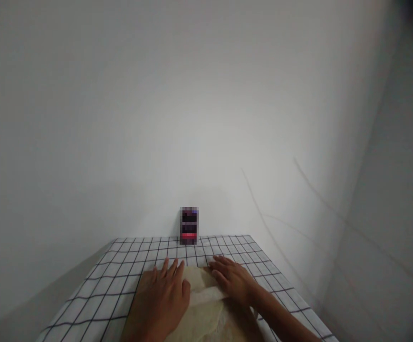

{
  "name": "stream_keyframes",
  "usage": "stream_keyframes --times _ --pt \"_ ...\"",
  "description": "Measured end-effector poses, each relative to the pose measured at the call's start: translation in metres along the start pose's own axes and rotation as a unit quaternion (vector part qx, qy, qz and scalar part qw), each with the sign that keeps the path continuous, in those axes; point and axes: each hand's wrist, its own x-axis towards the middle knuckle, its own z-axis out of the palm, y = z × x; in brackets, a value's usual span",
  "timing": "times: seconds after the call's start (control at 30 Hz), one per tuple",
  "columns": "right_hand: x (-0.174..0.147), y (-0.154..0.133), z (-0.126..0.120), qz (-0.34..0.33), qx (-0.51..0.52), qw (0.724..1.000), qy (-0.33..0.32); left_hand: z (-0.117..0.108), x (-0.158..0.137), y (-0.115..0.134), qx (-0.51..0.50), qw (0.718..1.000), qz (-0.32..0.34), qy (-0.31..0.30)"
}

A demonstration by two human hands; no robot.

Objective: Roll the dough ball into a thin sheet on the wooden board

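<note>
A thin, pale cream sheet (201, 317), either dough or paper, lies over a brown board (140, 297) at the near side of the table. My left hand (169, 297) rests palm down on the left part, its fingers stretched forward and slightly apart. On the right, my right hand (235, 281) lies flat with extended fingers over the sheet's far right side. Between both hands runs a whiter raised band or fold (206, 295) across the sheet. Neither hand grips anything that I can see. The sheet's outer edges are partly hidden beneath my hands.
A white tablecloth (101, 280) with a dark grid covers the table. At its far edge a small dark device with a blurred screen (189, 225) stands against the white wall (206, 118). A grey wall (388, 199) meets it at right.
</note>
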Motion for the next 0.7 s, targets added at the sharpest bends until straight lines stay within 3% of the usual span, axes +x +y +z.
stream_keyframes --times 0.3,0.47,0.6,0.7 --pt "-0.065 -0.027 0.008 0.002 0.000 0.998 0.070 0.030 -0.045 -0.006 -0.023 0.985 0.112 0.132" --pt "-0.085 -0.026 0.020 -0.008 -0.015 0.995 0.101 0.046 -0.057 -0.003 -0.020 0.977 0.110 0.181" --pt "-0.075 -0.029 0.017 -0.022 -0.008 0.993 0.115 0.046 -0.045 0.000 -0.026 0.984 0.078 0.156" --pt "-0.052 -0.026 0.013 0.017 -0.007 0.995 0.096 0.034 -0.027 0.006 -0.008 0.993 0.023 0.113"
